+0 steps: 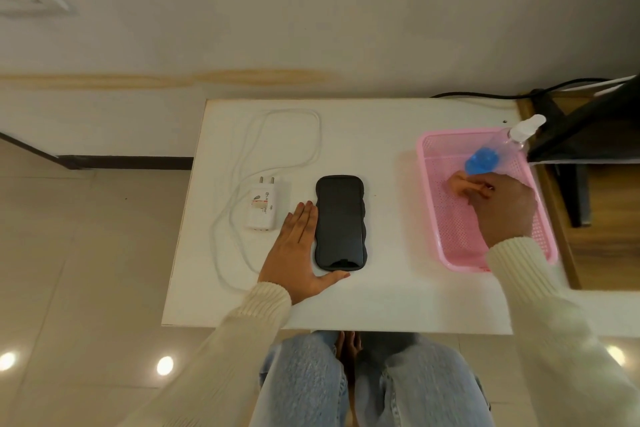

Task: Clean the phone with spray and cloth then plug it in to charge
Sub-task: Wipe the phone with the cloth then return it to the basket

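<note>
A black phone (340, 222) in a wavy black case lies screen up in the middle of the white table (381, 295). My left hand (299, 250) rests flat against the phone's left edge, thumb under its near end, fingers apart. A white charger plug (262, 207) with a looped white cable (277, 135) lies to the left. At the right, a pink basket (433, 204) holds a clear spray bottle (498, 149) with a blue label and white nozzle. My right hand (502, 208) is inside the basket, its fingers pinching a pinkish cloth (457, 184) beside the bottle.
A black stand and black cable (485, 92) sit behind the basket at the far right, beside a wooden surface (606, 236). The table stands against a pale wall. My knees in jeans show under the near edge.
</note>
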